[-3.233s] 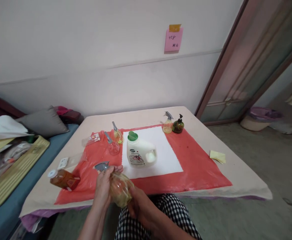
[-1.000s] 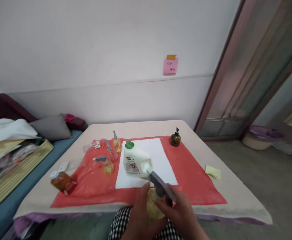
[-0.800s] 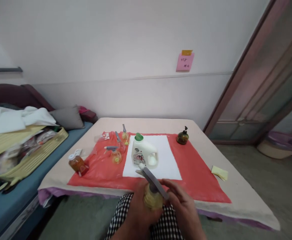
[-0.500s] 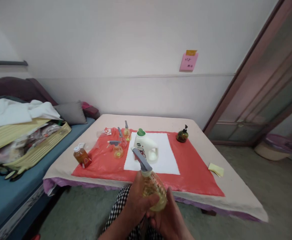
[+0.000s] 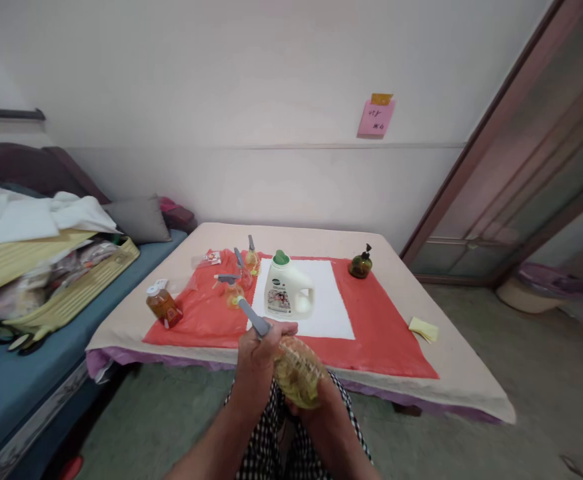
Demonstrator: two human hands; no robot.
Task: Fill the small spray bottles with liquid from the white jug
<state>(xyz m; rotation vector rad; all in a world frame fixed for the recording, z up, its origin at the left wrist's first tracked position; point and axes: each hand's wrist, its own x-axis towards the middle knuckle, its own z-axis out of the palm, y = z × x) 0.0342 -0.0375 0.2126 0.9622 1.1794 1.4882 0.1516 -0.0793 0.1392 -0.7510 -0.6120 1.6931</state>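
A clear spray bottle (image 5: 298, 370) of yellowish liquid, with a grey spray head, is tilted between my hands above my lap. My left hand (image 5: 261, 350) is closed round its neck, just below the spray head. Low on the bottle's body, my right hand (image 5: 318, 400) grips from the right, its fingers partly hidden under the bottle. Beyond them, a large white jug (image 5: 291, 290) with a green cap stands upright on a white cloth (image 5: 328, 300). Several similar bottles, among them a spray bottle (image 5: 232, 293), stand left of the jug.
The table (image 5: 464, 363) bears a red cloth (image 5: 381, 320). An amber jar (image 5: 164, 307) leans at its left, a dark green pump bottle (image 5: 360, 265) stands back right, and a folded yellow cloth (image 5: 424, 329) lies near the right edge. A bed (image 5: 66, 333) adjoins on the left.
My left hand has moved up from the bottle's body to its neck. The bottle has tilted further left, and my right hand has shifted onto its lower right side.
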